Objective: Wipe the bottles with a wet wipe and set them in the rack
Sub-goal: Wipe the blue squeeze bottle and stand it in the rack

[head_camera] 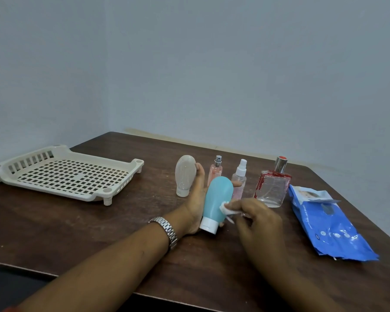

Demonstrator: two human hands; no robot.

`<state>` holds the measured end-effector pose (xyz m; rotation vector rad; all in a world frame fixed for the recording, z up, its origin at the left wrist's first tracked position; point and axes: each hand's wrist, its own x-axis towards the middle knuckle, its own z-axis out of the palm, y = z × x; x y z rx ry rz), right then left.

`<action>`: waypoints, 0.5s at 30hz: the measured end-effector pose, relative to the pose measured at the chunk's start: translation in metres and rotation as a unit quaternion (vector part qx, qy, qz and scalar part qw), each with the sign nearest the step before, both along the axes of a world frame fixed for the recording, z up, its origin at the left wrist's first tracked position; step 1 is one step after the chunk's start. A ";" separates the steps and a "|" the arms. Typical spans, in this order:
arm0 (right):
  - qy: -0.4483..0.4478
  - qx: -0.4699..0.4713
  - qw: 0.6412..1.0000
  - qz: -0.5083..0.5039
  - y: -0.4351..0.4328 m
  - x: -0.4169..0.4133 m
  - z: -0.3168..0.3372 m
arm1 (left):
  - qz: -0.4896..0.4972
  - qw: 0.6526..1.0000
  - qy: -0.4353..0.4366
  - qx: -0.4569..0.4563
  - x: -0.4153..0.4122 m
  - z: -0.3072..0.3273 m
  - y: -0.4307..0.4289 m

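Note:
My left hand (195, 199) holds a light blue squeeze bottle (216, 199) with a white cap, tilted, cap toward me. My right hand (257, 219) pinches a small folded white wet wipe (226, 208) against the bottle's right side. Behind them stand a beige squeeze bottle (184, 174) cap down, a slim pink spray bottle (215, 170), a clear spray bottle (240, 179) with a white nozzle, and a square glass perfume bottle (273, 185) with red trim. A cream perforated rack (63, 174) sits empty at the left of the table.
A blue pack of wet wipes (324, 226) lies at the right, its flap peeled open. The dark wooden table (99, 233) stands in a corner against grey walls. A metal watch (167, 230) is on my left wrist.

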<state>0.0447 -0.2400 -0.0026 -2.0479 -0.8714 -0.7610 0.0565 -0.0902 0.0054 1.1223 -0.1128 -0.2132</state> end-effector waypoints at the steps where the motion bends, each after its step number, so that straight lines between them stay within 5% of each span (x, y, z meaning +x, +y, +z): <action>1: 0.017 0.021 1.000 -0.012 0.003 0.003 0.003 | 0.004 1.000 -0.002 0.000 0.001 -0.001 0.000; 8: 0.157 0.188 0.970 0.010 0.023 0.020 0.015 | 0.047 0.999 0.024 -0.002 0.003 -0.002 0.001; 15: 0.058 0.052 0.997 0.015 0.011 0.001 0.003 | 0.040 0.999 -0.004 -0.017 0.008 -0.005 0.005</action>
